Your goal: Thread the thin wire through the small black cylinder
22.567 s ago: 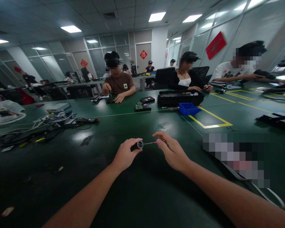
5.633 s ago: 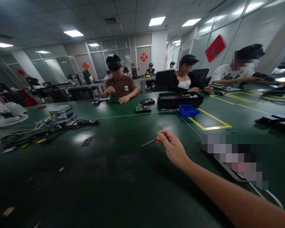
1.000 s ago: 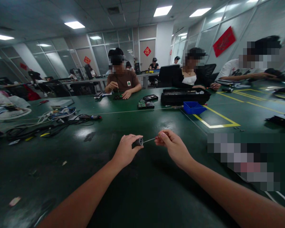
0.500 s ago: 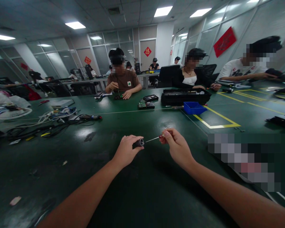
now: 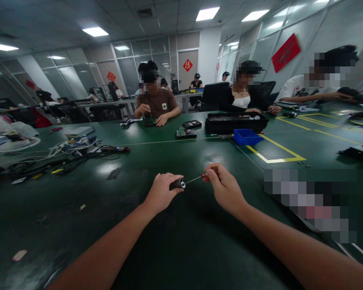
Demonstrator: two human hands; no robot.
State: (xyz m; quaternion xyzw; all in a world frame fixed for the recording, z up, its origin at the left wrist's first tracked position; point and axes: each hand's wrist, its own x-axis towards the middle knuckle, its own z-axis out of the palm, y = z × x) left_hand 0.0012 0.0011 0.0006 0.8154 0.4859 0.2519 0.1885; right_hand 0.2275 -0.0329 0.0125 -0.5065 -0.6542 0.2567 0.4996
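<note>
A short dark cylindrical part [image 5: 176, 184] with a pale metallic open end is gripped by my left hand [image 5: 161, 193], thumb below and fingers above. My right hand [image 5: 225, 183] is closed around the reddish handle of a thin screwdriver [image 5: 194, 179]. Its shaft points left, and the tip is at the cylinder's open end; whether it touches inside I cannot tell. Both hands are held above the green table [image 5: 181, 249].
A blue bin [image 5: 247, 137] and a long black casing [image 5: 236, 123] stand ahead to the right. Circuit boards [image 5: 186, 133] lie in the middle. Tangled cables [image 5: 57, 161] are at the left. Co-workers [image 5: 157, 100] sit across the table. A blurred-out item [image 5: 311, 205] lies at right.
My left hand has turned the cylinder slightly, so more of its dark side shows. The screwdriver's handle has shifted a little left, with its tip now at the cylinder's end.
</note>
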